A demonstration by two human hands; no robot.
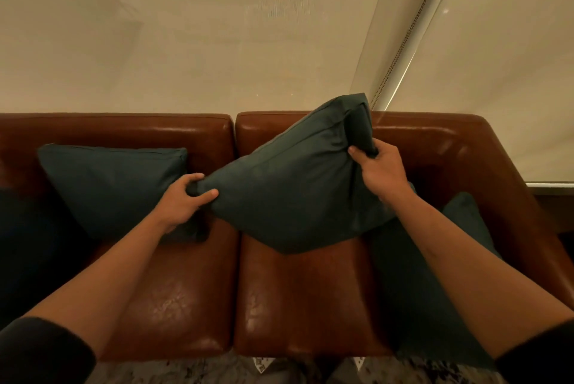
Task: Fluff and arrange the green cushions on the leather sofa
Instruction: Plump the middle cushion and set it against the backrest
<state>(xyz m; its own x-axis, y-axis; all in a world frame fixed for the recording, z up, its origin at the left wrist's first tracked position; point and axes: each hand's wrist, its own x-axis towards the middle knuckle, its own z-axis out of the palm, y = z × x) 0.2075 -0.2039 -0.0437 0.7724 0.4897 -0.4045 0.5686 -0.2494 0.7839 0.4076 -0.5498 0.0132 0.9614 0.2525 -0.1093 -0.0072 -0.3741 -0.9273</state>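
Note:
I hold a dark green cushion [292, 185] tilted in the air above the brown leather sofa [192, 284]. My left hand [183, 202] pinches its lower left corner. My right hand [380, 171] grips its upper right corner, which is folded over. A second green cushion [108, 185] leans against the sofa back on the left seat. A third green cushion [413, 284] lies on the right seat by the armrest, partly hidden under my right forearm and the held cushion.
A dark shape [28, 247] fills the sofa's far left. The right armrest [509, 185] borders the right seat. Beige roller blinds [217, 42] with a bead chain [410, 32] hang behind the sofa. Patterned floor [217, 371] shows at the bottom edge.

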